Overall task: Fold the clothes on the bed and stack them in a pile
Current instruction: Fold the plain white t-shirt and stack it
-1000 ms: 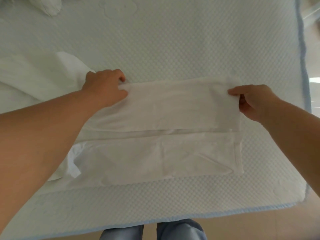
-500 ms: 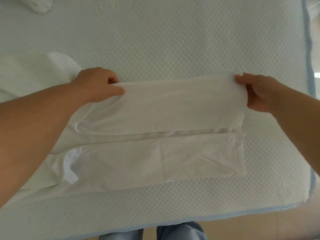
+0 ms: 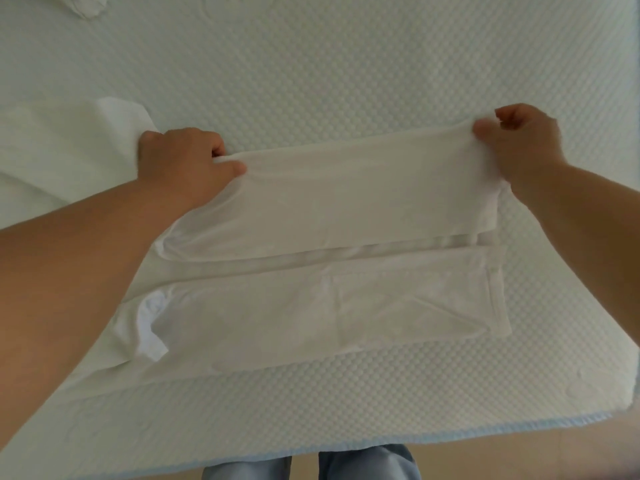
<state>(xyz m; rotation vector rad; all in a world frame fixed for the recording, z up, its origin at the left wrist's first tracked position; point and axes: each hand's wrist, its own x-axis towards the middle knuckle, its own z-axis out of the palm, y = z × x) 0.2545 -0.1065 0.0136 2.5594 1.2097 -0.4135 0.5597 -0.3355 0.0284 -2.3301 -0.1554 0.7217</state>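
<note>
A white shirt [image 3: 311,299] lies spread sideways on the pale quilted bed [image 3: 346,81], its near side folded in as a long flat strip. My left hand [image 3: 183,168] grips the far edge of the shirt at its left end, fingers curled round the cloth. At the right end my right hand [image 3: 523,140] pinches the same far edge between thumb and fingers. Between the two hands the far panel [image 3: 363,199] is stretched taut and raised off the mattress, its lower edge lying along the middle of the shirt.
More white cloth [image 3: 59,150] lies on the bed at the left, behind my left arm. Another white piece [image 3: 86,5] pokes in at the top left corner. The bed's blue-trimmed near edge [image 3: 311,441] runs along the bottom, with my legs [image 3: 346,464] below it.
Both hands have lifted the far edge of the shirt and carried it away from me, stretching the panel tighter. The near folded strip has stayed flat.
</note>
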